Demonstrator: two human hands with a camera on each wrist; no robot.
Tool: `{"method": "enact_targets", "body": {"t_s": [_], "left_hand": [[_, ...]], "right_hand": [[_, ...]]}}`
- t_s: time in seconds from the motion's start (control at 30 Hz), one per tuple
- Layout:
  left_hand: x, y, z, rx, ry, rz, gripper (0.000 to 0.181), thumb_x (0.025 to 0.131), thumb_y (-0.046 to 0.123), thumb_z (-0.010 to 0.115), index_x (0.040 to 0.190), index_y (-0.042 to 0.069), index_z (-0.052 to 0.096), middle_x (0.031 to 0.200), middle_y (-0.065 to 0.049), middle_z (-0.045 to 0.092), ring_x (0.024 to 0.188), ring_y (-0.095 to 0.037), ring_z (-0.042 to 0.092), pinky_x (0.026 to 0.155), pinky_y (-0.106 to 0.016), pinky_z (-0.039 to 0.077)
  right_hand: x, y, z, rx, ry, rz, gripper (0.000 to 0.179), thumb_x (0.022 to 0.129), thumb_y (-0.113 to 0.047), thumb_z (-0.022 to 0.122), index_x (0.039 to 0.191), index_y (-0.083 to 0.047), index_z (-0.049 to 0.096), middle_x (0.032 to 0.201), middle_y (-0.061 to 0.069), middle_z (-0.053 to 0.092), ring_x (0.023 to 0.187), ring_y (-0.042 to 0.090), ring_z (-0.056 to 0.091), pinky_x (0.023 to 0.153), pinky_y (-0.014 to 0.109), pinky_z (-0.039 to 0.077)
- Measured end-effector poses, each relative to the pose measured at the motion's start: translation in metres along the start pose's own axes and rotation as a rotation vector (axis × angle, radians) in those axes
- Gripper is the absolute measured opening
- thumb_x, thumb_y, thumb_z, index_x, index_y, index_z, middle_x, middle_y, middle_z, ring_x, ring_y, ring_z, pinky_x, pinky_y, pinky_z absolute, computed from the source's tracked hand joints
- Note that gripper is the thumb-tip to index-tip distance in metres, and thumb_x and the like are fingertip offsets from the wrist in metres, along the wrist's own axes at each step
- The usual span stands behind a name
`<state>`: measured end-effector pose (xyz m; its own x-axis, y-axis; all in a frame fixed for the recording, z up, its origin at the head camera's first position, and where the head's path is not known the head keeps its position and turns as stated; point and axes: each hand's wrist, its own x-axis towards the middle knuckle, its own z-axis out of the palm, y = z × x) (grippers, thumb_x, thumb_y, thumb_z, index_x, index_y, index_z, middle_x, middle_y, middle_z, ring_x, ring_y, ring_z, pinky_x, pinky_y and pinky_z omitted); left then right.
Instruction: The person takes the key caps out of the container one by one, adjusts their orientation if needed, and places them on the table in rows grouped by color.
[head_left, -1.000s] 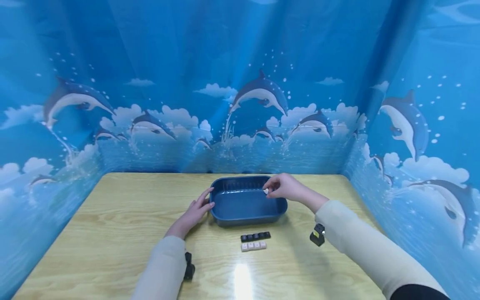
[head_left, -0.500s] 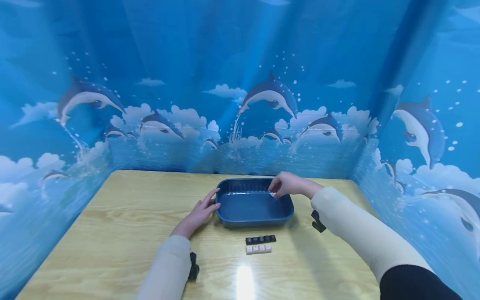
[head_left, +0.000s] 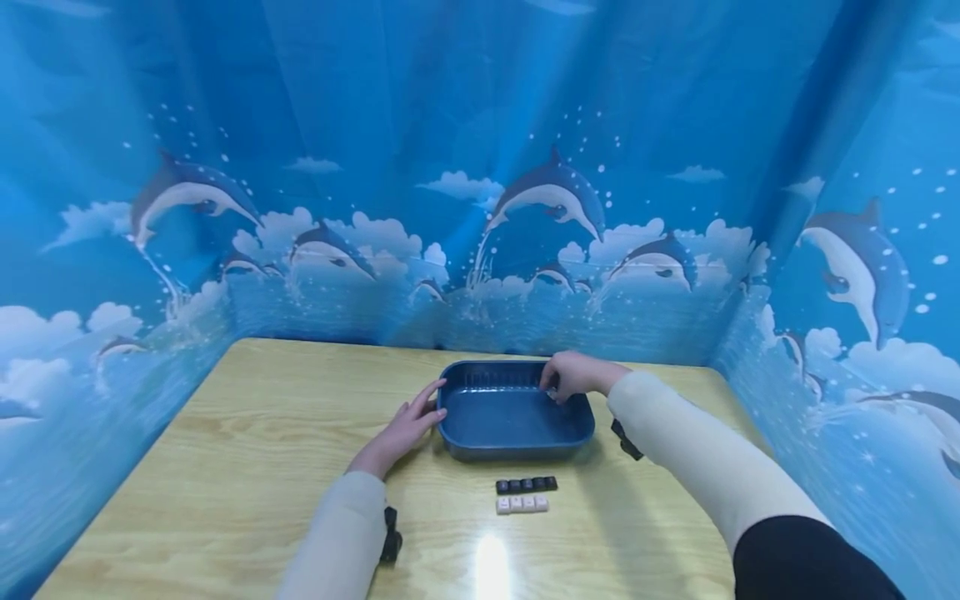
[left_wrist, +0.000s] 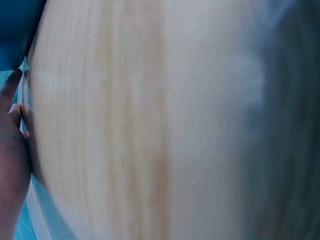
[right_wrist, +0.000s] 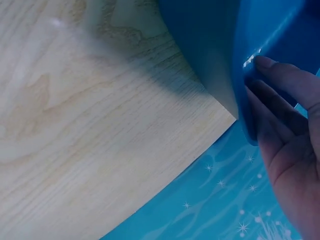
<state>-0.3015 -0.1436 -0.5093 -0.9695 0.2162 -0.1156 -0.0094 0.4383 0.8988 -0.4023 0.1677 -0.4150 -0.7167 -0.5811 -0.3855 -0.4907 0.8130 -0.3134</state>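
Note:
A dark blue rectangular baking dish [head_left: 517, 454] stands on the table in the head view. My left hand [head_left: 401, 437] rests against its left end, fingers and thumb extended at the rim. My right hand [head_left: 573, 375] reaches down inside the right end of the dish. Its fingertips pinch a small white keycap [head_left: 552, 394], mostly hidden by the fingers. In the right wrist view, my right hand [right_wrist: 295, 130] bends over the dish wall [right_wrist: 242, 90]. Only part of my left hand [left_wrist: 12, 160] shows at the edge of the left wrist view.
In front of the dish lie a row of black keycaps [head_left: 527, 485] and a row of white keycaps [head_left: 522, 504]. The wooden table [head_left: 285, 433] is bordered by a blue dolphin-print curtain [head_left: 360, 300]. A bright glare spot lies near the table's front.
My right hand has lowered deeper into the dish with the white keycap. My left hand stays at the rim. The whole scene has shifted slightly right in the head view.

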Motion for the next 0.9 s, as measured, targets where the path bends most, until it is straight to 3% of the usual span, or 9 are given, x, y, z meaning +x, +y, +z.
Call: {"method": "enact_targets", "body": {"t_s": [0.2,0.53,0.77,0.9], "left_hand": [[-0.001,0.001,-0.001,0.023,-0.003,0.026,0.057,0.103,0.032,0.048,0.155,0.026,0.025,0.147,-0.022,0.042,0.144,-0.039,0.018,0.115,-0.053,-0.011],[-0.001,-0.001,0.001,0.012,0.006,0.000,0.057,0.103,0.033,0.049,0.155,0.030,0.026,0.147,-0.021,0.043,0.145,-0.042,0.006,0.115,-0.056,-0.009],[0.001,-0.002,0.001,0.028,0.004,0.038,0.058,0.102,0.031,0.050,0.155,0.027,0.026,0.145,-0.020,0.045,0.143,-0.038,0.021,0.116,-0.053,-0.010],[0.001,-0.002,0.000,0.031,0.003,0.036,0.058,0.102,0.032,0.049,0.155,0.027,0.026,0.145,-0.021,0.045,0.142,-0.037,0.027,0.116,-0.052,-0.010]], "right_hand": [[0.003,-0.006,0.000,-0.086,-0.059,0.035,0.034,0.082,0.002,0.073,0.115,-0.005,0.071,0.115,0.007,0.067,0.109,0.025,0.061,0.082,0.035,0.056],[0.008,-0.012,0.004,-0.104,-0.168,0.100,0.037,0.084,0.005,0.070,0.119,-0.007,0.069,0.120,0.006,0.065,0.116,0.024,0.058,0.091,0.038,0.053],[0.013,-0.011,0.005,-0.118,-0.185,0.097,0.037,0.082,0.008,0.069,0.117,-0.005,0.069,0.118,0.007,0.066,0.116,0.025,0.058,0.093,0.038,0.051],[0.014,-0.010,0.006,-0.062,-0.166,0.085,0.036,0.081,0.007,0.072,0.114,-0.007,0.070,0.114,0.005,0.066,0.111,0.023,0.060,0.090,0.037,0.053]]}}
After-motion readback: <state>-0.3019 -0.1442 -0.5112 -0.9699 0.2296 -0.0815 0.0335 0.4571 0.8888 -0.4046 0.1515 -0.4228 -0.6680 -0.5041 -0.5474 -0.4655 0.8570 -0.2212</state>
